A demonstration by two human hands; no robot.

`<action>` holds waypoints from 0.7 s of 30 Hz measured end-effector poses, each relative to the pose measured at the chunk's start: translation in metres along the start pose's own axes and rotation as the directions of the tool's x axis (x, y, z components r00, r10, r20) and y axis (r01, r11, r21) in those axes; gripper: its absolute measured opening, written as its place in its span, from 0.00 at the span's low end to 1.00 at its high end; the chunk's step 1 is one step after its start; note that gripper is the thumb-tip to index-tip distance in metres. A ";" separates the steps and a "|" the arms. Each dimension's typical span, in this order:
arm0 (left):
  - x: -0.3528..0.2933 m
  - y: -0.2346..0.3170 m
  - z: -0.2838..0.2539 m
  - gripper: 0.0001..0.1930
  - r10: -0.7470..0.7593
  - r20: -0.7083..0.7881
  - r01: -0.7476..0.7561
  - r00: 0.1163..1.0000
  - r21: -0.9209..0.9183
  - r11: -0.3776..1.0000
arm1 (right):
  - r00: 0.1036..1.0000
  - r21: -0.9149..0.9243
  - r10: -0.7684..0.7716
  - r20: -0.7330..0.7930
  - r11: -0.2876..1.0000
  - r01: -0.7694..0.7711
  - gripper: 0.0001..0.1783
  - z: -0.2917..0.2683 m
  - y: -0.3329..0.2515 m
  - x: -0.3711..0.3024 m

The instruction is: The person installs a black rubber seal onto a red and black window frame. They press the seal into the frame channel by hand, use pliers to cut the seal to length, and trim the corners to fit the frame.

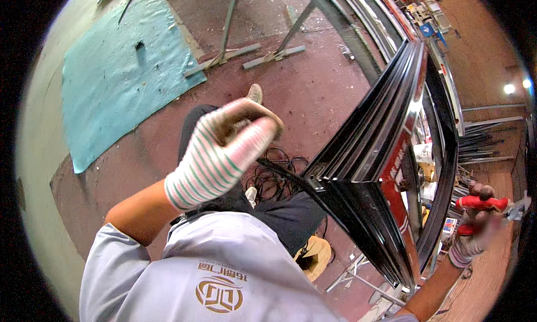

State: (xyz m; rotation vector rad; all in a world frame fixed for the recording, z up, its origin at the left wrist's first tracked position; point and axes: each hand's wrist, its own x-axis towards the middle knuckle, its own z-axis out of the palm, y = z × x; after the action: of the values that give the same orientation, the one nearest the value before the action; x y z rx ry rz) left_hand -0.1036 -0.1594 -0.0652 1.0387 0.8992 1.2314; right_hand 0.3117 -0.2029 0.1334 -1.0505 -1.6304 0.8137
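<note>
My left hand (pixel 221 157), in a white glove with green stripes, is raised over my lap. Its fingers curl against the thumb; what they hold, if anything, is hidden. A thin black strip (pixel 282 172) runs from the frame corner toward the underside of this hand. Just right of it stands a stack of black frame profiles (pixel 358 137), glossy, with a red label. At the far right, beyond the stack, my right hand (pixel 472 241), also gloved and partly blurred, grips red-handled pliers (pixel 484 203). Their metal jaws point outward to the right.
A blue sheet (pixel 126 87) lies on the reddish floor at the far left. Metal stand legs (pixel 224 59) rest ahead. Tangled black cord (pixel 277 185) lies beyond my lap. A wooden surface (pixel 495 266), tools and dark rods (pixel 478 143) fill the right side.
</note>
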 end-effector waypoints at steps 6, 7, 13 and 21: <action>-0.032 -0.016 -0.024 0.23 -0.405 0.217 0.423 0.888 -0.047 0.905 | 0.967 -0.168 0.047 0.249 0.986 -0.005 0.18 0.045 0.005 0.046; -0.039 -0.028 -0.021 0.27 -0.553 0.296 0.609 0.779 -0.140 0.781 | 0.958 -0.197 0.083 0.273 0.980 -0.029 0.17 0.051 0.005 0.058; -0.039 -0.078 0.021 0.30 -0.318 0.548 0.633 0.774 -0.683 0.363 | 0.814 -0.413 0.263 0.518 0.910 -0.031 0.17 0.072 -0.014 0.129; -0.020 -0.043 0.011 0.12 -0.247 0.129 0.269 0.960 -0.660 0.701 | 0.568 -0.558 0.252 0.783 0.689 0.463 0.13 0.163 0.008 0.145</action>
State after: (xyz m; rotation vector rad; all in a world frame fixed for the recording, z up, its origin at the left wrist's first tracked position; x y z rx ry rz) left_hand -0.0838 -0.1822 -0.1030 0.3221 0.4729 1.1568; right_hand 0.1385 -0.0706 0.1347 -1.1076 -3.0180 0.5621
